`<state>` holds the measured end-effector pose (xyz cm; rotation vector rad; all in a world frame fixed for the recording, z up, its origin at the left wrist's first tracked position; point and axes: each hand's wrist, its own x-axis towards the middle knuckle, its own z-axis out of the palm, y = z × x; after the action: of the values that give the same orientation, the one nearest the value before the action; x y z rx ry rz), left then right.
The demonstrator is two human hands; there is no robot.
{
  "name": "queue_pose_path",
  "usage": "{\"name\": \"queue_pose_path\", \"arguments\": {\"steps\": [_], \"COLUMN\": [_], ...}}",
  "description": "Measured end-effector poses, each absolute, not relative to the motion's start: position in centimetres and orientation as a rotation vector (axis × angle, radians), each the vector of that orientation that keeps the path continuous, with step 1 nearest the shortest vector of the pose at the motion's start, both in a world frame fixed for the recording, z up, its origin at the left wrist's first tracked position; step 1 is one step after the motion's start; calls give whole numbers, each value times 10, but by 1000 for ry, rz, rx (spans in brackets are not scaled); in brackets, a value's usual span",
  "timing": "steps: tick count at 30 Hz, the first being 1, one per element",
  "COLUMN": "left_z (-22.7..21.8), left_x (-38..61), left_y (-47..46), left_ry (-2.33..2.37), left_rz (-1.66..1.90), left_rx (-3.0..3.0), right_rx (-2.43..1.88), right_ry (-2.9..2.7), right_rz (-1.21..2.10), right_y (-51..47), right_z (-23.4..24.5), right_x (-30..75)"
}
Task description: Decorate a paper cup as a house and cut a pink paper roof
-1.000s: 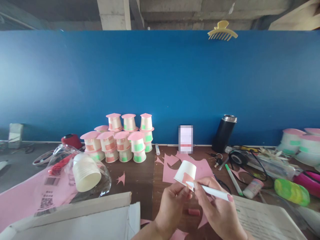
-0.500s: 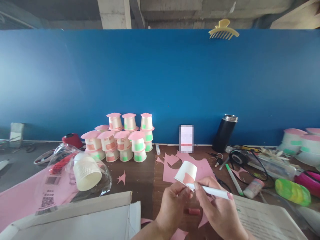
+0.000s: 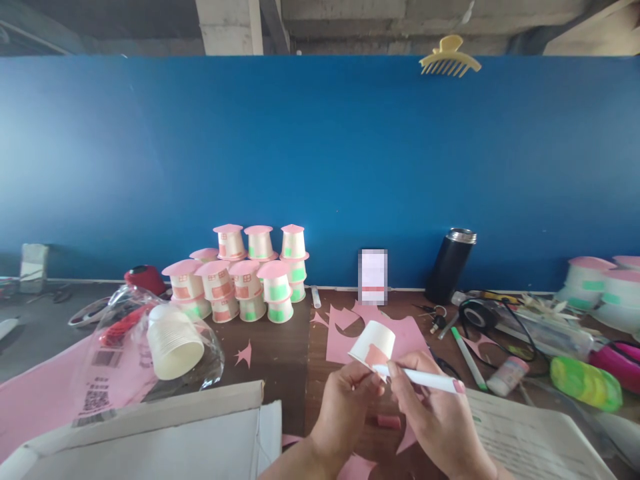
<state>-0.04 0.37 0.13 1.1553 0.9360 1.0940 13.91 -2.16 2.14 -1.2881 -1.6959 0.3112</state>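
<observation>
A blurred patch [image 3: 373,277] hides the propped card.

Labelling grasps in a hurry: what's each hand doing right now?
Left hand: closed, holding the paper cup.
Right hand: closed, holding the white pen, tip at the cup.

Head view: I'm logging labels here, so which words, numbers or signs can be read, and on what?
Nothing reads clearly.
Barcode label on the clear plastic bag of white paper cups: too blurred.
Printed white paper sheet at lower right: print too small.
Pixelated white card against the blue wall: unreadable.
</observation>
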Motion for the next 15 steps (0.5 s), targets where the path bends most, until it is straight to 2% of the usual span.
{"name": "queue_pose_path", "arguments": {"steps": [15], "left_z": [3], "left_x": [1], "left_y": [3], "left_ry": [791], "left_rz": [1131], "left_rx": [978], "right_rx": [-1230], "right_ry": [-1582], "right_rz": [378], "right_y": [-23], "right_z": [21], "right_x": [140]}}
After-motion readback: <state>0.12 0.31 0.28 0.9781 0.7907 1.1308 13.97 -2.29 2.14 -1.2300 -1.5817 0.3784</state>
